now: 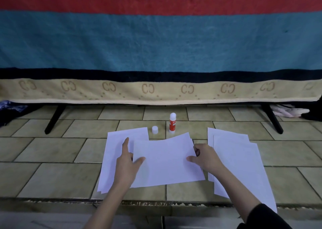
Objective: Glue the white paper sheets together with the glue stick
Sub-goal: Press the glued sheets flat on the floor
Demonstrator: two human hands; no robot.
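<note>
Single head-worn view, forward and down, close over the tiled floor (57, 176).

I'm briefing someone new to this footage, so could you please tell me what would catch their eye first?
Two hands dominate: the left hand and right hand grip opposite edges of a white sheet at centre, above the tiled floor. Just behind it stands an uncapped glue stick with its cap alongside. A big striped blanket fills the background.

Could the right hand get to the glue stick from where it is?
Probably yes. The glue stick stands upright on bare tiles just beyond the sheet, with nothing between. But the right hand grips that sheet's edge and would have to let go first.
</note>
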